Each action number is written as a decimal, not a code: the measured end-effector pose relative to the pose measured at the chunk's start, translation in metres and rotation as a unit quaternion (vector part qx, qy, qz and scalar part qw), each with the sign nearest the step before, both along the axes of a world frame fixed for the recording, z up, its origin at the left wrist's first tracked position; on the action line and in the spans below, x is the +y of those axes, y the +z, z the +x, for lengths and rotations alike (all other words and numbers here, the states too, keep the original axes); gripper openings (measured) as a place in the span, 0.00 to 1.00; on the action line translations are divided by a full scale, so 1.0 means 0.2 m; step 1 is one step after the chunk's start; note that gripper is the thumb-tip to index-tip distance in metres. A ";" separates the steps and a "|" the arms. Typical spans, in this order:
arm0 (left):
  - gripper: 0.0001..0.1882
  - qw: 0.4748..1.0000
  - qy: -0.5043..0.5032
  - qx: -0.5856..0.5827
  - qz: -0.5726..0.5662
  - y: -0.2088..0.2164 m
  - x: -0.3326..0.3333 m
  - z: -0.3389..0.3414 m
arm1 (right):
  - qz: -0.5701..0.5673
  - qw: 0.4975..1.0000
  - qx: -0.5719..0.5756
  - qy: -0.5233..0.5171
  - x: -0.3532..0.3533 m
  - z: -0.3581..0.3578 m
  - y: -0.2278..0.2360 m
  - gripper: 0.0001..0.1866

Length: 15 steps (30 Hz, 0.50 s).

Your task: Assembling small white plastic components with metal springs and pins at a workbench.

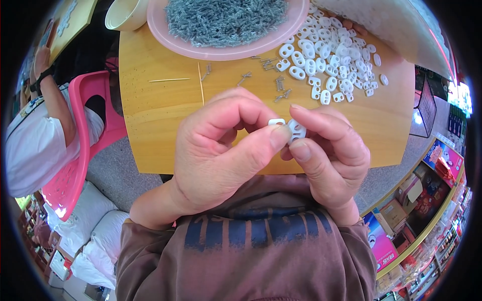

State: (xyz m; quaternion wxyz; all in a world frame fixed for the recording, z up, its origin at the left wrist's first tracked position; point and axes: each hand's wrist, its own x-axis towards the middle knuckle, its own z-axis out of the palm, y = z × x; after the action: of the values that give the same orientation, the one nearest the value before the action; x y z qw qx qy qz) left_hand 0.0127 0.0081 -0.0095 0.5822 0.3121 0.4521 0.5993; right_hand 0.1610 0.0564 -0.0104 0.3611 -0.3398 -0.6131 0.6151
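My left hand (pixel 226 145) pinches a small white plastic cord-lock insert (pixel 275 122) between thumb and forefinger. Close against it, my right hand (pixel 334 155) grips a white oval cord-lock shell (pixel 297 131) with holes in it by thumb and fingertips. The two pieces meet or nearly meet in front of my chest, above the table's near edge; my left thumb hides where they join. Whether a spring sits between them I cannot tell. A few loose metal springs (pixel 282 95) lie on the wood just beyond my hands.
Heaped springs fill a pink basin (pixel 156 25) at the table's (pixel 150 128) far side. White plastic cord-lock parts (pixel 325 97) spread at far right, beside a big clear bag (pixel 396 25). Two wooden toothpicks (pixel 169 80) lie left. Someone sits on a pink chair (pixel 83 125) at left.
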 end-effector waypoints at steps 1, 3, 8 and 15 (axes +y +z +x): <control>0.01 1.000 -0.001 0.000 0.000 0.00 0.00 0.00 | 0.000 1.000 0.000 -0.001 0.00 0.00 0.00 0.17; 0.02 1.000 -0.010 0.002 0.004 0.01 0.00 0.00 | -0.005 1.000 0.005 0.000 0.00 0.00 0.00 0.18; 0.01 0.999 -0.032 0.001 -0.037 0.03 0.00 -0.02 | -0.007 1.000 0.001 -0.006 0.00 0.01 0.00 0.18; 0.02 0.998 -0.050 0.020 -0.030 0.00 -0.01 -0.02 | 0.017 1.000 -0.002 0.004 0.00 0.02 0.00 0.17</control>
State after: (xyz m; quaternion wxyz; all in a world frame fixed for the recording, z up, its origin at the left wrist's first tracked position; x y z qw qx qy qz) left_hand 0.0086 0.0063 -0.0089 0.6111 0.3291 0.4651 0.5494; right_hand 0.1657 0.0569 -0.0103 0.3627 -0.3325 -0.6255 0.6055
